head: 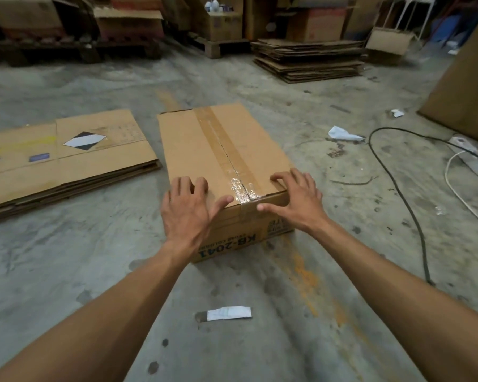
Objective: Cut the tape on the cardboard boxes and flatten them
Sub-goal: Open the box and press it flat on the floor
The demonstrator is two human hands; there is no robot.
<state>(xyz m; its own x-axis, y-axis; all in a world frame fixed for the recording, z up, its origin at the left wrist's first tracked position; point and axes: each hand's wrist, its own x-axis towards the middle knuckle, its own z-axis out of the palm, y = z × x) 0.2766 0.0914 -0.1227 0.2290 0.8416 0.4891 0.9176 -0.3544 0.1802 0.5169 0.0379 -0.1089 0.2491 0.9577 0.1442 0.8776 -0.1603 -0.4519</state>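
Presently: taped cardboard box point(221, 161), on concrete floor point(94, 271); near top edge is pressed by left hand point(186, 209) and right hand point(294, 201), fingers spread (nothing gripped). Centre tape point(224, 144) to be slit fully before flattening.

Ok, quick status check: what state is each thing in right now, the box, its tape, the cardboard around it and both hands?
Brown cardboard box: upright on the floor, flaps closed.
Brown tape strip along its top seam: slit down the middle, crinkled at the near end.
Flattened cardboard sheets to its left: lying flat, stacked.
Far pile of flattened cardboard: stacked flat.
Left hand: open, resting on the box's near edge.
Right hand: open, fingers on the box's near right corner.
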